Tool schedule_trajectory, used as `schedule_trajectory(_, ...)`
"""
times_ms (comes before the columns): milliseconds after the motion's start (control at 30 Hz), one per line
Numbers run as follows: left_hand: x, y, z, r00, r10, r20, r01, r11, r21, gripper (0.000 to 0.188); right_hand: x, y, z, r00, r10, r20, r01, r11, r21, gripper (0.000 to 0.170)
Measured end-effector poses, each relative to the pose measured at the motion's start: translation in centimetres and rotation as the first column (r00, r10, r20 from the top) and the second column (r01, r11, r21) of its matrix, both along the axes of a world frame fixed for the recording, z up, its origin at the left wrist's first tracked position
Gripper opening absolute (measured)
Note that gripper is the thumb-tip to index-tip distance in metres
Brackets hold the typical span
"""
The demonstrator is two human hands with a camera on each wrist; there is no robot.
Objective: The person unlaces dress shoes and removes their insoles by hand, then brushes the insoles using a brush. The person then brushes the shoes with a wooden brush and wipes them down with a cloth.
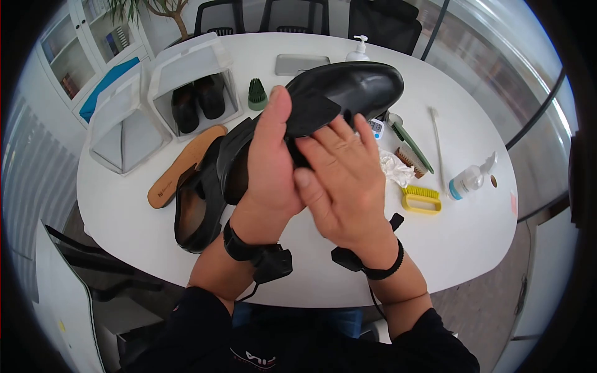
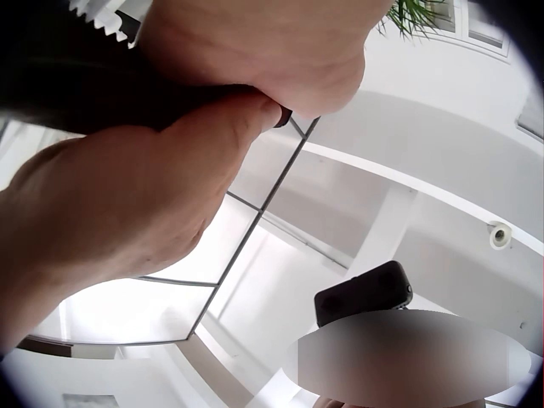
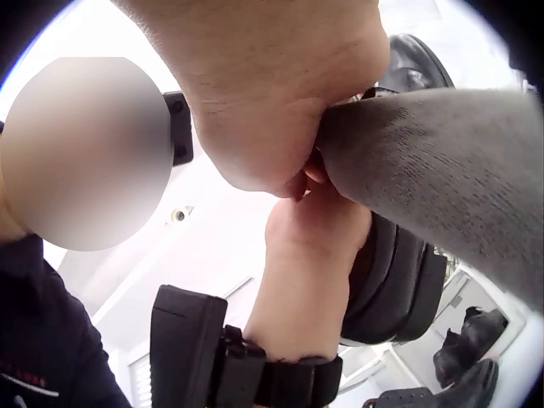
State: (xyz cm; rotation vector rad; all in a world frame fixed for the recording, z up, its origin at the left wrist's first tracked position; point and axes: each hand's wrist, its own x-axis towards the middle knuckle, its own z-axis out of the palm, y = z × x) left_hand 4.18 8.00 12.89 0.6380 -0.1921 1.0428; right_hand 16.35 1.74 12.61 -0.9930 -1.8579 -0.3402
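Observation:
A black leather shoe [image 1: 364,84] is raised over the table with its toe pointing to the upper right. My left hand [image 1: 270,171] grips it near the opening, thumb upward and the other fingers mostly hidden. A loose black flap [image 1: 314,113] stands up from the shoe; its grey, suede-like underside [image 3: 442,161] is large in the right wrist view. My right hand [image 1: 348,180] lies beside the left with fairly straight fingers, fingertips at the flap's edge. Another black shoe [image 1: 199,211] rests on the table beside a tan insole [image 1: 186,168].
White shoe boxes [image 1: 127,133] stand at left, one holding black shoes [image 1: 198,102]. A green brush [image 1: 257,94], grey tray [image 1: 301,64] and pump bottle [image 1: 357,51] stand behind. At right are a green-handled brush [image 1: 410,143], crumpled paper [image 1: 395,169], a yellow brush [image 1: 421,200] and a bottle [image 1: 467,181].

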Motion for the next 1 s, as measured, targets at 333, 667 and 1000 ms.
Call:
schedule_trajectory(333, -0.1, -0.7, 0.9, 0.971, 0.197, -0.133, -0.21, 0.974, -0.084, 0.052, -0.1, -0.6, 0.5, 0.994, 0.026, 0.108, -0.018, 0.997, -0.075, 0.049)
schedule_trajectory(667, -2.2, 0.1, 2.5, 0.962, 0.269, -0.047, -0.273, 0.952, -0.14, 0.066, 0.1, 0.5, -0.1, 0.996, -0.008, 0.084, -0.007, 0.983, 0.181, 0.026)
schedule_trajectory(1000, -1.2, 0.1, 1.6, 0.93, 0.35, -0.109, -0.361, 0.926, -0.107, 0.05, -0.9, -1.6, 0.6, 0.973, 0.075, -0.217, -0.082, 0.996, -0.025, 0.021)
